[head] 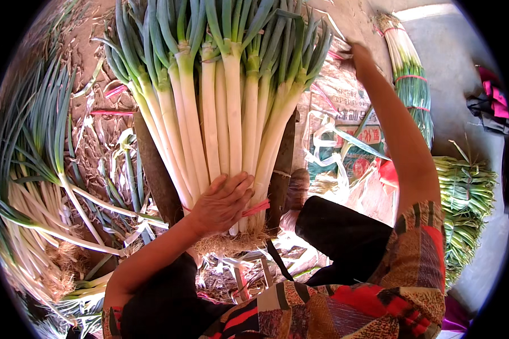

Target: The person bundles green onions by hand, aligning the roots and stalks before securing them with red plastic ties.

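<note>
A large bundle of leeks or big green onions [233, 114] lies before me, green tops away from me and rooty ends near my knees. A red tie [255, 207] goes round its white stalks near the roots. My left hand [225, 203] rests on the stalks by the tie, fingers together on top. My right hand [356, 55] is stretched out to the upper right, beside the leaf tops, near a strip of red tie [336, 55] on the sacking. It is blurred, and whether it holds the strip cannot be told.
Loose onions [34, 224] are heaped at the left. A dark wooden support [155, 165] shows under the bundle. A printed woven sack [348, 114] with white strips lies at the right. Beyond my right arm are a tied bundle [411, 80] and stacked bundles of greens [466, 186].
</note>
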